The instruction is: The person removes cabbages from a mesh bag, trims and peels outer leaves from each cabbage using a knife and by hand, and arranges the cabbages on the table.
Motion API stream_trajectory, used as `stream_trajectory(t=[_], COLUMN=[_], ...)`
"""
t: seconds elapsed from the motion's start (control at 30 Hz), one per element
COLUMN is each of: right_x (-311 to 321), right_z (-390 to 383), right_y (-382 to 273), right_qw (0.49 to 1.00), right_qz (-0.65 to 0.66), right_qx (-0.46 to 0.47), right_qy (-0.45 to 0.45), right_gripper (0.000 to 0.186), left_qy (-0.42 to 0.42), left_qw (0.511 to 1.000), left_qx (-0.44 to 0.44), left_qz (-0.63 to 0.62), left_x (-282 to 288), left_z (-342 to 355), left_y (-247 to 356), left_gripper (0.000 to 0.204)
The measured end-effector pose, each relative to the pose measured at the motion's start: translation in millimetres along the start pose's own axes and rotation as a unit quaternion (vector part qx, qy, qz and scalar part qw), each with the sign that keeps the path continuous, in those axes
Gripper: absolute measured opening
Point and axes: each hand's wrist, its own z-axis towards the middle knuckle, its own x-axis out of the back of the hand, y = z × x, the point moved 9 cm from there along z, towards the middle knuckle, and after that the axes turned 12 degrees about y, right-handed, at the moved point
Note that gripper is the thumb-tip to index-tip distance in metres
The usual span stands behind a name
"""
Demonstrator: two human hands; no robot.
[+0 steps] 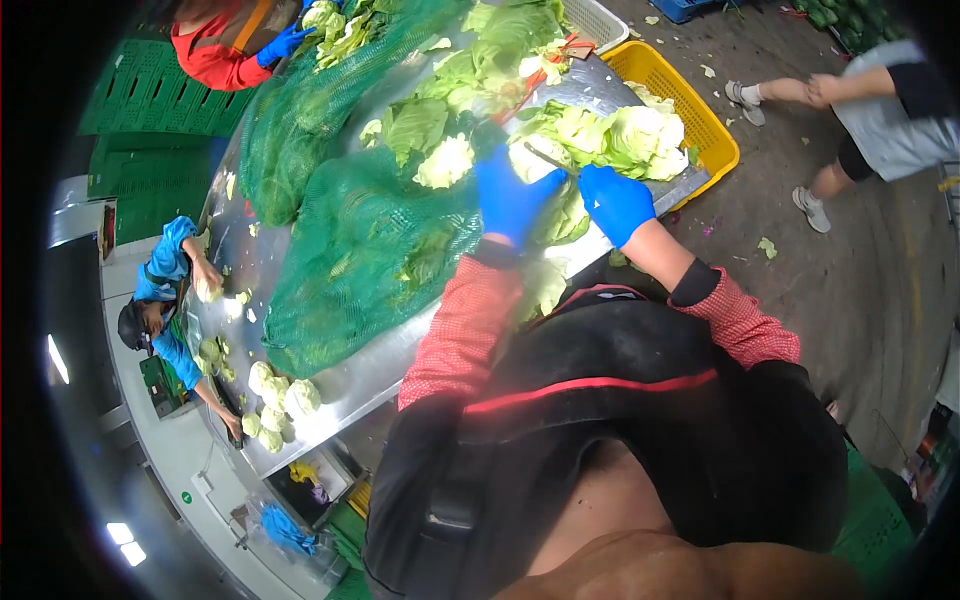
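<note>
My right hand (615, 205), in a blue glove, is closed round a knife whose handle is hidden in the fist. The knife's thin blade (546, 157) points left across a pale green cabbage (532, 160). My left hand (512, 197), also blue-gloved and partly blurred, grips that cabbage from its left side with the thumb toward the blade. Loose cabbage leaves (568, 218) hang below the hands at the table edge. Just left lies a whitish cabbage piece (445, 163), beside green mesh sacks (370, 235) with cabbages inside.
The metal table (345, 395) bears trimmed cabbages (285, 400) at its lower left corner. Beyond my right hand, a yellow crate (715, 145) stands against cut leaves (640, 140). Co-workers stand at the left (165, 290) and far side (215, 50); another person (895, 120) is at right.
</note>
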Motion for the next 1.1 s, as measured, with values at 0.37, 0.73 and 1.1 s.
stream_trajectory(t=[0.37,0.73,1.1], right_x=[-19.4,-34.2,-18.0], right_z=[48.7,48.3,39.9], right_y=[52.7,-1.3,51.4], right_qw=[0.995,0.994,0.992], right_qz=[0.007,0.071,-0.032], right_qx=[-0.074,-0.064,-0.089], right_qy=[-0.061,-0.046,-0.077], right_gripper=[0.029,0.027,0.032], left_qy=[0.035,0.002,0.028], left_qw=[0.999,0.928,0.951], left_qx=[-0.031,0.141,0.062], left_qz=[0.004,-0.344,-0.301], left_x=[-10.2,14.9,7.5], left_z=[-16.3,-30.6,-35.9], left_y=[-5.8,-37.1,-77.8], left_gripper=[0.099,0.074,0.071])
